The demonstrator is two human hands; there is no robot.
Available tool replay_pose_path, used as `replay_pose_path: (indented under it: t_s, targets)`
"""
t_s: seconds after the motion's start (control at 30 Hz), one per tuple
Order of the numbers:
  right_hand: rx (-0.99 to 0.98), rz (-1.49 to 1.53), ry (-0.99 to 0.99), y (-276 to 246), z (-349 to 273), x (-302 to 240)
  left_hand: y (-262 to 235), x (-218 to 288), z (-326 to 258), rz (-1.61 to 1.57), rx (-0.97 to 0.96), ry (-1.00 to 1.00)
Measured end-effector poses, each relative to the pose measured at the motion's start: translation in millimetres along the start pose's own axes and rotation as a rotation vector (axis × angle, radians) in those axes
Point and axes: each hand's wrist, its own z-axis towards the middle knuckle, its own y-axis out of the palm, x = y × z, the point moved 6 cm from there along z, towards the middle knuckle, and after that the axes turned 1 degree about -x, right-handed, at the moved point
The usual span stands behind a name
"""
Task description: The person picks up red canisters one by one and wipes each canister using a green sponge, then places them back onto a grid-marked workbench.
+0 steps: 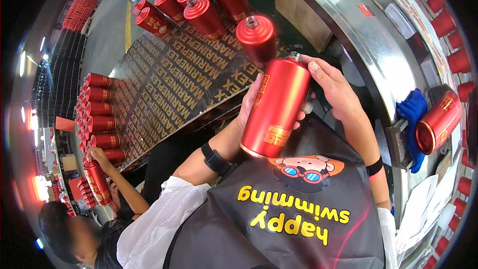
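Observation:
A shiny red bottle [284, 102] with gold printed patches and a short clear neck is held tilted over my lap, its neck pointing away from me. My left hand [249, 100] supports it along its left side, with most of those fingers hidden behind it. My right hand [334, 83] wraps the upper right side, the thumb close to the neck and fingertips showing at the right edge. Just beyond the held bottle stands another red bottle [256, 42] on the dark printed board [172, 82]. A black apron [298, 209] with a cartoon print covers my lap.
More red bottles [205, 19] stand on the board's far end, and rows [102, 108] line its left side. At left, a co-worker's hand [101, 158] holds a red bottle [97, 182]. A metal table [348, 7] curves along the right, bearing a blue cloth [412, 119] and a tilted red bottle [440, 122].

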Motion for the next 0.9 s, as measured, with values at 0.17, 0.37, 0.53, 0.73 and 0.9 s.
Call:
replay_pose_path:
  t_s: [0.17,0.37,0.53,0.73,0.9]
  targets:
    - [0.025,0.101,0.013,-3,-1,-8,2,1,6,-0.068,-0.06,-0.045]
    - [0.046,0.123,0.042,-11,3,-6,11,4,15,-0.026,-0.09,-0.043]
    - [0.08,0.207,0.122,-18,4,-3,26,5,17,0.139,-0.022,-0.05]
    - [0.121,0.205,0.101,-29,8,-5,16,22,22,0.416,0.193,0.034]
    - [0.144,0.098,0.104,-38,12,-25,32,31,28,0.526,0.282,0.064]
